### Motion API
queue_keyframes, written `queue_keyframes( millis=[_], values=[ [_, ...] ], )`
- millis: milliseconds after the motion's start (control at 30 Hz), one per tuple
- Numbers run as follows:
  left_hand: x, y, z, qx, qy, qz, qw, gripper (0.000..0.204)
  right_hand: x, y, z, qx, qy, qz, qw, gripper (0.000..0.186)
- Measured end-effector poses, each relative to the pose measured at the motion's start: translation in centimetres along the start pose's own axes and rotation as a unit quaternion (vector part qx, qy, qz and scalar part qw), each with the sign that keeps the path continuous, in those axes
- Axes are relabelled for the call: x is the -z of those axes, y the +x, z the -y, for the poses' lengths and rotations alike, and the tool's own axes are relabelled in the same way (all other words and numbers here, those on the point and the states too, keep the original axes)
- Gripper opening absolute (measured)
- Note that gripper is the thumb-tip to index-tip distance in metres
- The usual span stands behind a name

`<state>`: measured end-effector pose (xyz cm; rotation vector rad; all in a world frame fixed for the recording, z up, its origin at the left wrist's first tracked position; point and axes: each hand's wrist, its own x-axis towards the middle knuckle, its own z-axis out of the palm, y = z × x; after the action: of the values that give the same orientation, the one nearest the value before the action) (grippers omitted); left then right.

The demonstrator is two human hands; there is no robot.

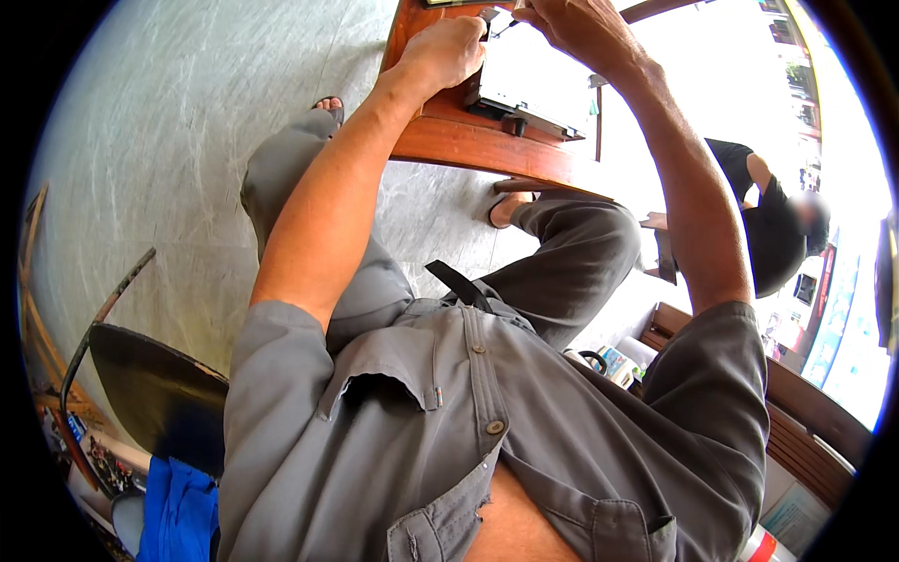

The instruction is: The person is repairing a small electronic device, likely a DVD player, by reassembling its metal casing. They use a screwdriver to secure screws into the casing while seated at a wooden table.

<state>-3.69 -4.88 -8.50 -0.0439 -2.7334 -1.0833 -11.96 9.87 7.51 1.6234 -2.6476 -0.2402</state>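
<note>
A flat, box-shaped device point(529, 80) with a bright white top and dark sides lies on the reddish-brown wooden table point(449, 140). My left hand point(445, 51) is closed with its curled fingers at the device's far left corner. Across from it, my right hand point(576, 33) is pinched around a thin dark tool point(507, 29), whose shaft slants down toward that same corner. The tool's handle is hidden in the fingers, so its exact kind does not show. A black knob-like part point(513, 125) sticks out from the device's near side.
A person in dark clothes point(773, 225) is at the right. Behind me on the left stand a dark chair point(159, 393) and a blue cloth point(178, 510). Small packages point(618, 365) lie by a wooden bench point(810, 421) on the right. Grey tiles cover the floor point(206, 140).
</note>
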Motion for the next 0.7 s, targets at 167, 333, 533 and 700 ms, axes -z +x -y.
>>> queue_keyframes(
  millis=[167,333,533,700],
  values=[
    [0.3,-0.4,0.3,0.003,0.011,0.002,1.000,0.033,1.6,0.1,0.6,-0.011,0.011,0.040,0.999,0.029],
    [-0.1,-0.3,0.1,0.008,0.011,-0.008,1.000,0.034,0.4,-0.4,-0.2,0.049,0.058,-0.019,0.997,0.031],
    [0.0,-0.5,-0.2,0.019,0.021,-0.006,1.000,0.031,0.5,0.5,1.3,-0.008,0.007,0.011,1.000,0.030],
    [-0.3,-0.7,0.2,0.003,0.028,-0.026,0.999,0.030,0.5,0.3,0.0,0.056,0.072,-0.012,0.996,0.031]
  ],
)
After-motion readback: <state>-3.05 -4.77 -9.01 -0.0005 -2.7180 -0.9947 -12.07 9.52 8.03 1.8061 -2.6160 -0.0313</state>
